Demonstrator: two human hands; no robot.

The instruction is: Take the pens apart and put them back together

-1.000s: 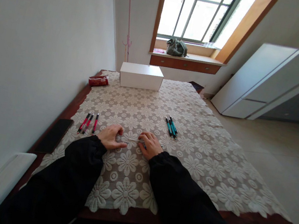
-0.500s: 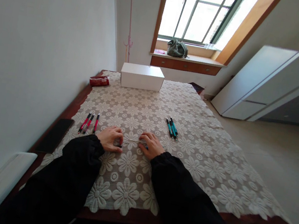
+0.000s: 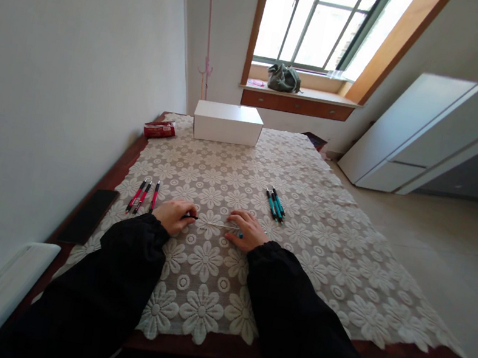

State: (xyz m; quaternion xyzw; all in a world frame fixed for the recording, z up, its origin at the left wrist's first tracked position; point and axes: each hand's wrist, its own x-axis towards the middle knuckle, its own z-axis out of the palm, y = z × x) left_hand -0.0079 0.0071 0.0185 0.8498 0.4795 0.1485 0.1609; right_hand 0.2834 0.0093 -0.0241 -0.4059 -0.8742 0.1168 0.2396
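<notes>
My left hand (image 3: 174, 216) is closed, thumb and fingertips pinching a small black pen piece (image 3: 190, 217). Across a short gap, a thin whitish pen refill (image 3: 218, 225) points toward it over the cloth. The refill's right end runs under the curled fingers of my right hand (image 3: 247, 231), which grips a pen barrel; only a bit of teal (image 3: 240, 235) shows by the thumb. Left of my left hand lie three red and black pens (image 3: 142, 196). Several teal and black pens (image 3: 275, 204) lie beyond my right hand.
A floral lace tablecloth (image 3: 206, 259) covers the table. At its far end are a white box (image 3: 227, 127) and a red packet (image 3: 159, 129). Along the left edge lie a black phone-like slab (image 3: 88, 217) and a white object (image 3: 1, 291). A white fridge (image 3: 436, 133) stands right.
My left hand has shifted slightly up and left, turning the black piece more into view. My right hand has moved a little to the right, with the refill.
</notes>
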